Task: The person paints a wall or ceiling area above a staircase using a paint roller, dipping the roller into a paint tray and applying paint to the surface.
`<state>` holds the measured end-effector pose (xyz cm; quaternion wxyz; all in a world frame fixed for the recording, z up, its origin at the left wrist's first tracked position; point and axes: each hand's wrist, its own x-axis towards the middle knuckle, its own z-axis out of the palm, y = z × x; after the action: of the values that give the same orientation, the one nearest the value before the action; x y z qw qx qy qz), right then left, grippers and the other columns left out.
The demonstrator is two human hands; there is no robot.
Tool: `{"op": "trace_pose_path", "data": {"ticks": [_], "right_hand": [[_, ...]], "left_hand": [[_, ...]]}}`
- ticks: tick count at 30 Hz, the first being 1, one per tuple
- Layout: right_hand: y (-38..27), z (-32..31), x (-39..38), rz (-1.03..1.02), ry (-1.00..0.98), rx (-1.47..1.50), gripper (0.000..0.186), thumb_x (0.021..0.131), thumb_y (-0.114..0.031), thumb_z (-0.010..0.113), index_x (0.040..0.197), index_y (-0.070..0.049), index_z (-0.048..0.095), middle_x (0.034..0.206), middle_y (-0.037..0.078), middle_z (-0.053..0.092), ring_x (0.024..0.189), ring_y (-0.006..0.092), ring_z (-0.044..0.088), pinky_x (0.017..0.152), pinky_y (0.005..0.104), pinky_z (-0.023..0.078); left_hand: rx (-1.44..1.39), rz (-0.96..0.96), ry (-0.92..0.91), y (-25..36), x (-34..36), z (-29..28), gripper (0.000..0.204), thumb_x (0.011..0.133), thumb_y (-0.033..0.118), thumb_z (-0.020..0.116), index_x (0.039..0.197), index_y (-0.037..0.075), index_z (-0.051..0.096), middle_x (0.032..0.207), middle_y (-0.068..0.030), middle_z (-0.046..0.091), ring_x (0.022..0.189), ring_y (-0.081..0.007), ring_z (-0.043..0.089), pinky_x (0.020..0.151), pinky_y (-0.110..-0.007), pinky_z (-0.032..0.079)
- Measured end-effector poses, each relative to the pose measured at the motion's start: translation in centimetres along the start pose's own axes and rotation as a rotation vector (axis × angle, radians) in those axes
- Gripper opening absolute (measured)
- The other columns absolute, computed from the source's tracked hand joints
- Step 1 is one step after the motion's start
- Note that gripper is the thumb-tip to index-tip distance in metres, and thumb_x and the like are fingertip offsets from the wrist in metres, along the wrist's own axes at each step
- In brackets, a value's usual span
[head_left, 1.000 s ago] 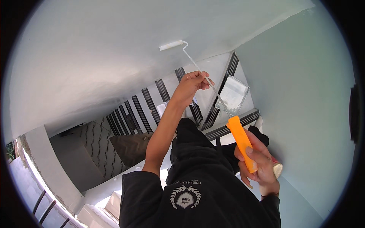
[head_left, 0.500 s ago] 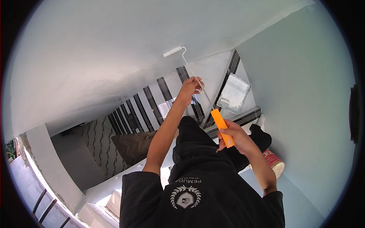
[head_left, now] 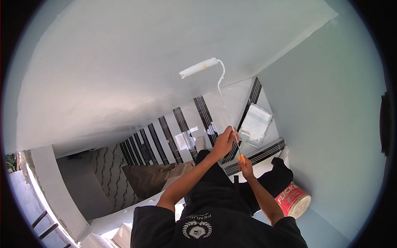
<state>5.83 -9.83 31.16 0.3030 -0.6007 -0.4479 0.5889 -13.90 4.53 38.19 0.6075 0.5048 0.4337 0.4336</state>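
A long-framed paint roller (head_left: 198,68) with a white sleeve is held out in front of me, its sleeve at the pale wall (head_left: 115,62); whether it touches cannot be told. My left hand (head_left: 226,140) is closed around the thin metal rod partway down. Lower on the tool, my right hand (head_left: 247,168) grips the orange handle, most of which is hidden by the fingers. Just right of my left hand, a paint tray (head_left: 256,125) smeared with whitish paint lies on the stair landing.
Stairs with dark striped edges (head_left: 182,134) descend to the left toward a patterned floor (head_left: 111,173). A red paint bucket (head_left: 294,200) stands by my leg at the right, against the grey-green wall (head_left: 331,111). A bare foot (head_left: 200,143) rests on a step.
The roller has come closer and its sleeve looks larger. My left hand has slid down the rod toward the handle. My right hand has lowered and now covers most of the handle.
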Motion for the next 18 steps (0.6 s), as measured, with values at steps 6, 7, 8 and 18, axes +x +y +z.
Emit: {"op": "trace_pose_path", "data": {"ticks": [6,7,8,18], "right_hand": [[10.2,3.3,6.6,-0.017,0.018,0.089,0.038,0.103,-0.038,0.049,0.09,-0.003,0.055,0.07,0.0,0.051,0.068,0.0106,0.05,0.063,0.0269,0.04],[11.4,3.9,7.3,-0.004,0.012,0.1,0.038,0.103,-0.038,0.049,0.09,-0.003,0.055,0.07,0.0,0.051,0.068,0.0106,0.05,0.063,0.0269,0.04],[13.1,4.2,8.0,0.029,0.011,0.077,0.039,0.103,-0.039,0.05,0.091,-0.003,0.056,0.07,0.0,0.051,0.067,0.0103,0.05,0.063,0.0269,0.04],[22.0,3.1,19.8,0.043,-0.013,-0.114,0.044,0.101,-0.043,0.054,0.099,0.0,0.059,0.072,0.002,0.052,0.067,0.0111,0.052,0.062,0.0289,0.042]], "left_hand": [[0.247,-0.114,0.092,-9.6,2.2,-0.2,0.016,0.104,0.015,0.044,0.097,0.002,0.048,0.083,-0.0113,0.069,0.07,-0.0231,0.069,0.066,-0.033,0.052],[0.183,-0.127,0.11,-11.5,2.3,-0.3,0.016,0.104,0.015,0.044,0.097,0.001,0.049,0.083,-0.0121,0.069,0.07,-0.0231,0.07,0.065,-0.033,0.054],[0.19,-0.143,0.114,-13.0,2.6,-0.6,0.016,0.104,0.015,0.044,0.097,0.001,0.049,0.083,-0.0121,0.069,0.07,-0.0231,0.07,0.065,-0.033,0.054],[0.113,-0.17,0.275,-22.3,9.4,-3.2,0.013,0.104,0.011,0.045,0.098,0.0,0.049,0.081,-0.012,0.067,0.073,-0.0203,0.07,0.07,-0.031,0.058]]}}
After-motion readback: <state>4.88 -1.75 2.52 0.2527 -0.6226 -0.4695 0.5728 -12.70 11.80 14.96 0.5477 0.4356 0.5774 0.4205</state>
